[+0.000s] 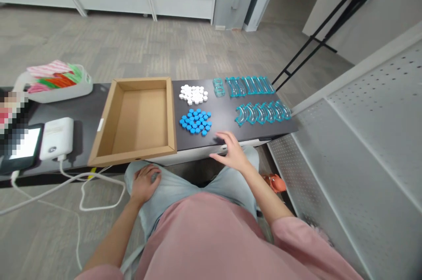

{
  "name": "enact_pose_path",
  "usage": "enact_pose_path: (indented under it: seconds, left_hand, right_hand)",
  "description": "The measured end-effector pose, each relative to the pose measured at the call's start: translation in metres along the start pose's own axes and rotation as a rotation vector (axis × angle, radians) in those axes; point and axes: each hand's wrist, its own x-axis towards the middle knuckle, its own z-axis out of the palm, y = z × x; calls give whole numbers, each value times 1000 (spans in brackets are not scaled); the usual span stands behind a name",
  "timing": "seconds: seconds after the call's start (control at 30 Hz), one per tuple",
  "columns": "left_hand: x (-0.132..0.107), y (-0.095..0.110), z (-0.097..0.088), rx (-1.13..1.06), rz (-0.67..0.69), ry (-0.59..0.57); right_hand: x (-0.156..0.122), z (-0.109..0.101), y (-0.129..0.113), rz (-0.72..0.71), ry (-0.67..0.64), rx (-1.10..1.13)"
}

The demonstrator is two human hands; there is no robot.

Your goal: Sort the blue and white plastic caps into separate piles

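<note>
At the table's edge: my right hand [231,152] lies on the front rim of the table [224,117], just below the blue hexagon tiles [195,122].
Its fingers are spread flat and hold nothing. My left hand [145,183] rests loosely on my knee at lower centre-left, also empty. The print on the white power bank [56,138] at far left is too small to read. Bare tabletop separates the tiles from the teal curved pieces [262,112]. The open cardboard box [171,113] sits just left of the tiles.

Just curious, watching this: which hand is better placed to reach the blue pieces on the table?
Probably the right hand: it rests at the edge of the table, close to the blue pieces. The left hand lies on the knee, below the table.
</note>
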Motion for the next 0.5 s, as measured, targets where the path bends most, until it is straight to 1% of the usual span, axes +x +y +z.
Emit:
enact_pose_path:
  seconds: [0.13, 0.23, 0.33, 0.4, 0.5]
  left_hand:
    - [0, 3, -5, -21, -16, -4]
    - [0, 4, -9, -44, -22, 3]
    - [0, 6, -14, -75, -19, -18]
    - [0, 8, -18, -84, -26, -31]
    - [0, 10, -22, -85, -41, -20]
  right_hand:
    - [69, 13, -7, -65, 39, -196]
    - [103, 21, -4, -97, -7, -249]
    - [118, 25, -2, -128, -37, -237]
    - [119, 25, -1, -131, -35, -215]
    - [117, 26, -1, -103, -13, -191]
